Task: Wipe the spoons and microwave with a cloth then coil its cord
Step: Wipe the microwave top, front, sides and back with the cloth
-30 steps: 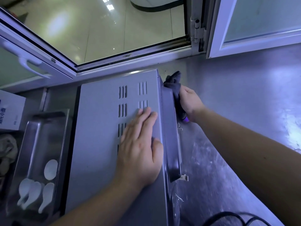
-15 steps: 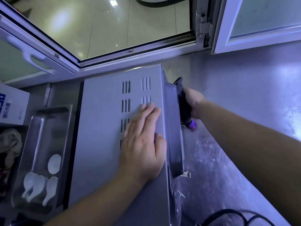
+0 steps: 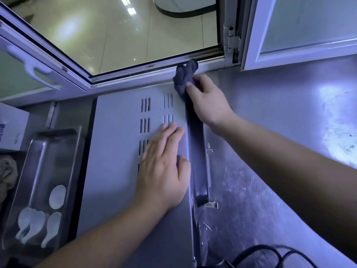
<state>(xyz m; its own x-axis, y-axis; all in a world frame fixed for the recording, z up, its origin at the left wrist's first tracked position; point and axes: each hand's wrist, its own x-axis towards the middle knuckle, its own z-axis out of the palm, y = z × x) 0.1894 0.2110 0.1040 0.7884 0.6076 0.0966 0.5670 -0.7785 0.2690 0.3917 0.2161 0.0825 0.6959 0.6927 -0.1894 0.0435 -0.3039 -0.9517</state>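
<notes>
Microwave (image 3: 123, 151) occupies frame centre on the counter (image 3: 280, 161). My left hand (image 3: 164, 167) lies flat, open, steadying it; my right hand (image 3: 208, 101) grips the cloth (image 3: 183, 76) at its upper corner. Advise firm, even strokes along the edge.

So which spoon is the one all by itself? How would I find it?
Start at the big grey metal microwave and look left of it to the long shiny steel tray. Four small white ceramic spoons lie at its near end. The lone spoon is the rounded one lying farthest up the tray, apart from the three clustered spoons nearer you.
</notes>
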